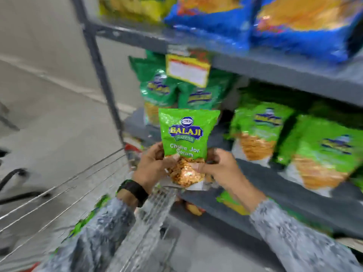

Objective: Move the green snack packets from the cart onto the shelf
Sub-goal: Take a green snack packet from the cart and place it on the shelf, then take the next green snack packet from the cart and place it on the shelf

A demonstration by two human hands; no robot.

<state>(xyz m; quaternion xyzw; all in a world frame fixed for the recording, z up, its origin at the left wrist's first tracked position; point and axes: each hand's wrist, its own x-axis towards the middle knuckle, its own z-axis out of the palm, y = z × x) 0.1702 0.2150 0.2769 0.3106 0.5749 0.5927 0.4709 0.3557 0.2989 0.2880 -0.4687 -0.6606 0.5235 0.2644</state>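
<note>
Head view: both hands hold one green snack packet (187,138) upright in front of the grey shelf (275,185), above the far end of the wire cart (64,195). The left hand (155,163) grips the lower left edge of the packet, with the thumb on its front. The right hand (218,165) grips the lower right edge in the same way. A dark watch (134,190) sits on the left wrist, and both sleeves are grey and patterned. Behind the packet, more green packets (261,130) stand on the same shelf, some to the right and some further back. Blue packets (304,30) lie on the shelf above. A yellow price tag (187,68) hangs from the edge of that upper shelf. The picture is blurred at its sides.
</note>
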